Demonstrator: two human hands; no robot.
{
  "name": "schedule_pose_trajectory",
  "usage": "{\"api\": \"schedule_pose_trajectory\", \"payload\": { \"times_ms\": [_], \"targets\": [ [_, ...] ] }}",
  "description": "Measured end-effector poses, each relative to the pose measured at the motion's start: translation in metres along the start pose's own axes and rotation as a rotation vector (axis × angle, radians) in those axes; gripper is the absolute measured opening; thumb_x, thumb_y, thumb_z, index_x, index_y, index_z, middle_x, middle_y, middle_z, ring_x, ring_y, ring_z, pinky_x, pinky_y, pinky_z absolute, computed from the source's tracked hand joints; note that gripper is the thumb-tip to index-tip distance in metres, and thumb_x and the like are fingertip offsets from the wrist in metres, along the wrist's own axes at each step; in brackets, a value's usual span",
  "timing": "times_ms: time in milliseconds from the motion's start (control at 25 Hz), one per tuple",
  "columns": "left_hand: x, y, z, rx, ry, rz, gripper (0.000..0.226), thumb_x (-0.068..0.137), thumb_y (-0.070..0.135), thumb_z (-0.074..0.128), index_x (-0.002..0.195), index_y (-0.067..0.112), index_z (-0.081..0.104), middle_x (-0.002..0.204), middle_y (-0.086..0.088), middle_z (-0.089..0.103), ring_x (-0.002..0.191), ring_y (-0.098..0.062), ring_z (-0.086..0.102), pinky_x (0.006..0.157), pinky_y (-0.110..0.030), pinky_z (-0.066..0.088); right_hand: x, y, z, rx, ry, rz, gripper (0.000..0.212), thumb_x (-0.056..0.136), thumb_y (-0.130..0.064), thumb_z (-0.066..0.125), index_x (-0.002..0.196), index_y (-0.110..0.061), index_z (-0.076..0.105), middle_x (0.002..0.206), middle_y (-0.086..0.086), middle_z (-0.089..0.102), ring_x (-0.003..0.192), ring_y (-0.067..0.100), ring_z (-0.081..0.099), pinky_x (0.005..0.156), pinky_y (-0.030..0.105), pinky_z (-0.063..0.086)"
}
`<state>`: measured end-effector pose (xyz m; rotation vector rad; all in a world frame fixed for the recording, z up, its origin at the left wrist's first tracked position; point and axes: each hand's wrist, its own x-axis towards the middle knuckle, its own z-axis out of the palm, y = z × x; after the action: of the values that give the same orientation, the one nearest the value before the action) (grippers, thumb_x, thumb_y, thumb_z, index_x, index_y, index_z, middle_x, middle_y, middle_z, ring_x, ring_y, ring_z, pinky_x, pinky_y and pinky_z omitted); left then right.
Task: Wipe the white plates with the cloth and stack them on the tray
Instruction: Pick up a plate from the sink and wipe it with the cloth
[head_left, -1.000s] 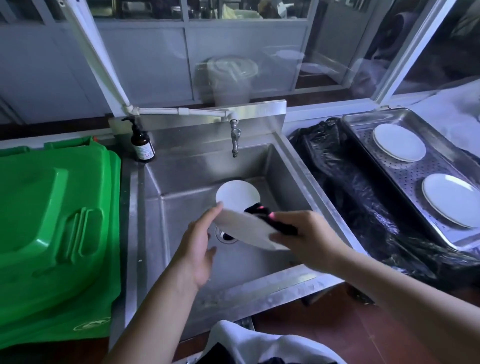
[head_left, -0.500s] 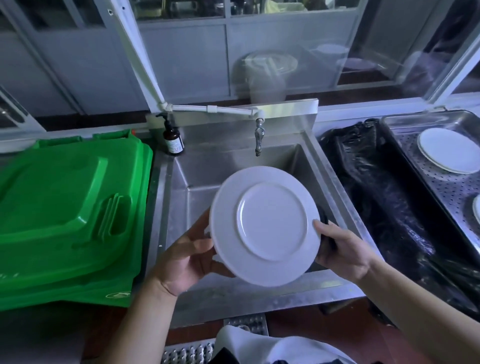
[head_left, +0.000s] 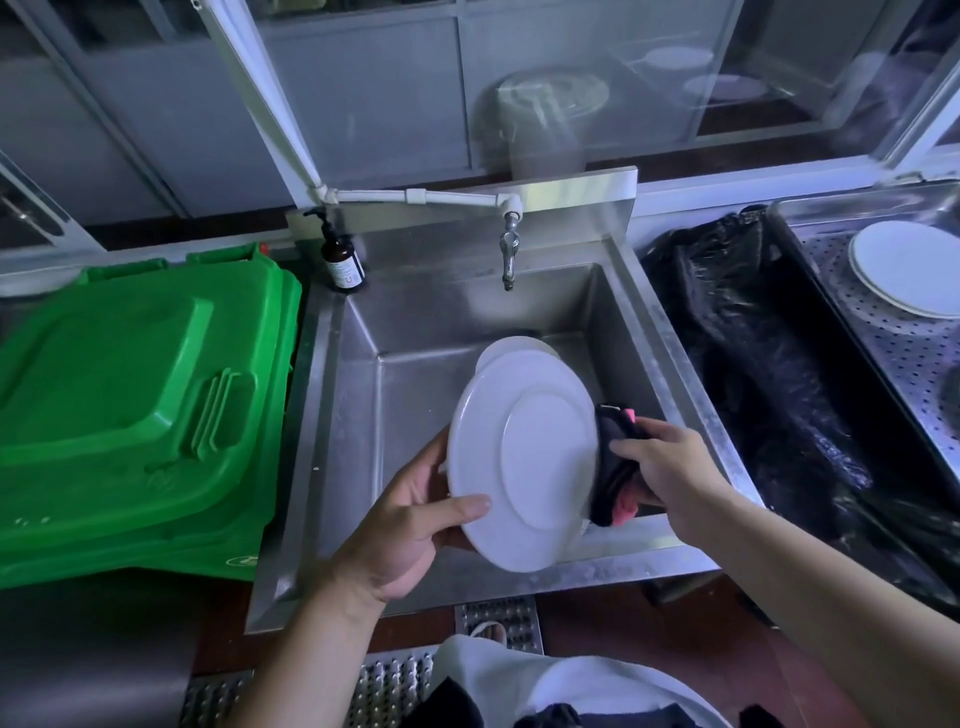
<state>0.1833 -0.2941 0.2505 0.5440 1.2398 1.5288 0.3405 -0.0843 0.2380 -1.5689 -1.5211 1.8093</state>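
Green plastic bin lid (head_left: 135, 395) occupies the far left, lying flat beside the steel sink (head_left: 332, 441). An amber pump bottle (head_left: 340, 260) stands upright on the sink's back left corner, and the tap (head_left: 508, 254) hangs over the basin from a white pipe.

Left hand (head_left: 410, 525): fingers curled round the lower left rim of the held white plate (head_left: 519, 457), thumb pressed across the face turned to the camera, remaining fingers behind the plate. The plate is held above the basin, tilted up on edge, its underside with the raised foot ring facing the camera and slightly left. A second white plate (head_left: 511, 344) lies in the basin; only its upper rim shows behind the held plate.

Right hand (head_left: 660, 467): fingers closed round a bunched black and pink cloth (head_left: 615, 467). The cloth touches the right edge of the held plate.

Right of the sink, a black plastic bag (head_left: 753, 374) lies crumpled. At the far right, the perforated steel tray (head_left: 893, 343) holds one white plate on tray (head_left: 909, 270), lying flat. The tray's right part is cut off by the frame edge.
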Motion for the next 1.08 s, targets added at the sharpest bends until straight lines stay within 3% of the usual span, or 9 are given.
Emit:
{"api": "schedule_pose_trajectory", "payload": {
  "times_ms": [80,200,320,440,520,680,800,960,1080],
  "targets": [
    [-0.003,0.004,0.006,0.015,-0.035,0.002,0.073,0.075,0.003,0.073,0.141,0.030,0.056,0.131,-0.012,0.066,0.116,-0.027,0.066,0.080,-0.042,0.061,-0.003,-0.016,0.005,-0.030,-0.003,-0.127,0.014,0.089,0.001,0.061,0.081,-0.004,0.072,0.066,0.015,0.061,0.059,0.029,0.060,0.059,0.057,0.054],
    [-0.005,0.010,0.013,0.060,-0.052,0.019,0.073,0.077,0.003,0.073,0.141,0.031,0.056,0.131,-0.018,0.065,0.116,-0.031,0.066,0.082,-0.046,0.061,-0.009,-0.055,0.018,-0.115,-0.086,-0.385,0.014,0.093,-0.003,0.061,0.084,-0.001,0.071,0.062,0.013,0.049,0.043,0.025,0.047,0.044,0.039,0.040],
    [-0.004,0.022,0.019,0.067,0.001,0.075,0.065,0.077,-0.001,0.068,0.128,0.039,0.066,0.122,-0.014,0.070,0.108,-0.027,0.068,0.074,-0.041,0.062,-0.028,-0.080,0.038,-0.248,-0.169,-0.680,0.033,0.088,0.004,0.058,0.102,-0.018,0.078,0.089,0.004,0.057,0.061,0.021,0.058,0.058,0.032,0.052],
    [-0.002,0.026,0.020,0.046,0.052,0.127,0.060,0.077,0.000,0.068,0.119,0.042,0.071,0.112,-0.006,0.072,0.100,-0.021,0.070,0.065,-0.034,0.060,-0.045,-0.080,0.056,-0.391,-0.315,-0.894,0.044,0.081,0.006,0.056,0.114,-0.015,0.075,0.096,-0.011,0.055,0.081,0.010,0.060,0.068,0.019,0.051],
    [-0.003,0.026,0.017,0.000,0.093,0.156,0.056,0.077,0.001,0.067,0.118,0.039,0.071,0.106,-0.003,0.073,0.095,-0.019,0.070,0.061,-0.036,0.060,-0.052,-0.074,0.065,-0.415,-0.428,-0.979,0.048,0.076,0.003,0.054,0.114,-0.016,0.075,0.100,-0.010,0.056,0.088,0.005,0.059,0.072,0.013,0.047],
    [-0.004,0.021,0.006,-0.059,0.135,0.212,0.060,0.075,-0.002,0.068,0.125,0.030,0.067,0.117,-0.014,0.071,0.105,-0.029,0.068,0.072,-0.045,0.060,-0.057,-0.054,0.073,-0.519,-0.533,-1.167,0.046,0.075,-0.003,0.054,0.114,-0.014,0.076,0.104,0.005,0.060,0.092,0.013,0.058,0.085,0.021,0.048],
    [-0.003,0.017,0.002,-0.158,0.049,0.212,0.071,0.068,0.010,0.075,0.136,0.026,0.061,0.123,-0.016,0.068,0.109,-0.031,0.066,0.077,-0.045,0.057,-0.056,-0.049,0.071,-0.617,-0.575,-1.196,0.044,0.077,-0.007,0.052,0.113,-0.015,0.076,0.106,0.003,0.060,0.094,0.018,0.058,0.088,0.032,0.049],
    [0.005,0.010,0.004,-0.362,0.078,0.141,0.071,0.071,0.048,0.085,0.134,0.024,0.064,0.122,-0.012,0.070,0.104,-0.025,0.069,0.077,-0.040,0.060,-0.058,-0.052,0.064,-0.737,-0.655,-1.238,0.045,0.071,-0.009,0.052,0.105,-0.018,0.079,0.101,-0.016,0.054,0.098,-0.003,0.046,0.090,0.014,0.038],
    [0.016,0.003,0.008,-0.369,0.146,0.119,0.047,0.087,0.032,0.069,0.132,0.020,0.065,0.124,-0.016,0.069,0.110,-0.027,0.067,0.089,-0.042,0.054,-0.057,-0.053,0.059,-0.881,-0.671,-1.282,0.047,0.066,-0.001,0.061,0.104,-0.022,0.079,0.096,-0.007,0.055,0.093,0.015,0.048,0.087,0.026,0.043]
  ]
}}
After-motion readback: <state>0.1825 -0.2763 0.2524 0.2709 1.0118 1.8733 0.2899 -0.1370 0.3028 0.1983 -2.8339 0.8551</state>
